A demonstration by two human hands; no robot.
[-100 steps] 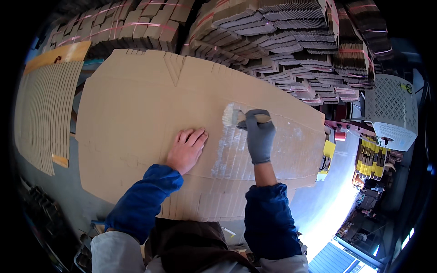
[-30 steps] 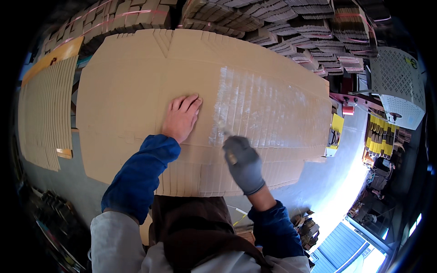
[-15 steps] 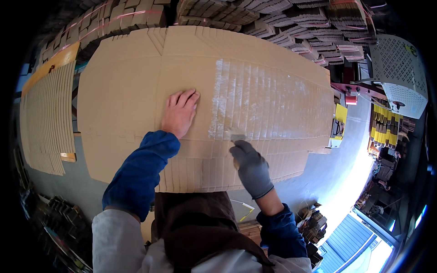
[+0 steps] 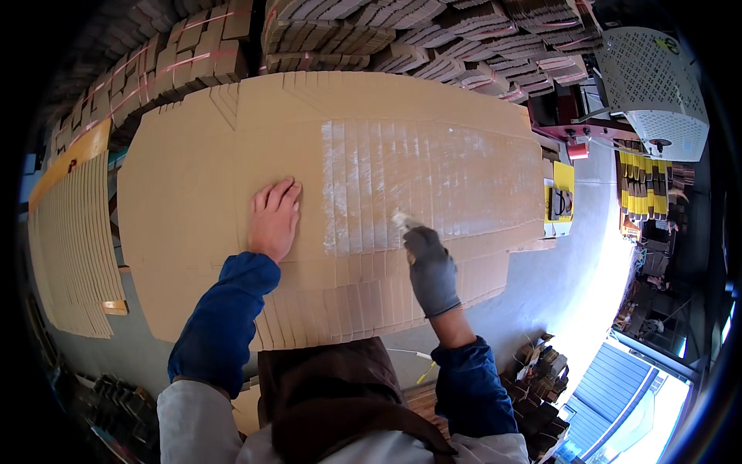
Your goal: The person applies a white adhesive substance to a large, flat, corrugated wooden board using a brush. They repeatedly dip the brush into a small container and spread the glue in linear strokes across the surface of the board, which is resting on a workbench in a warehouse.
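Before me lies a large stack of flat brown cardboard sheets [image 4: 185, 178], their edges fanned in close steps along the near side. A whitish, wet-looking coating [image 4: 456, 170] streaks the ribbed right part. My left hand [image 4: 274, 220], bare, rests palm down on the plain cardboard left of the coating, its fingers stretched out. In a dark grey glove, my right hand [image 4: 430, 271] is closed round a brush [image 4: 402, 221]. The pale bristle end touches or hovers just over the coated area near its lower edge; I cannot tell which. The brush's handle is mostly hidden by the glove.
At the far left stands another fanned stack of cardboard [image 4: 73, 247] by a wooden board [image 4: 69, 166]. Tied cardboard bundles [image 4: 332, 39] line the back. A perforated metal guard [image 4: 653, 77] on a machine is at the far right, above yellow-and-dark bundles [image 4: 643, 185].
Relative to the cardboard, my right hand and the brush have moved right and slightly away from me. My left hand stays at about the same spot on the sheet. The whole view has shifted.
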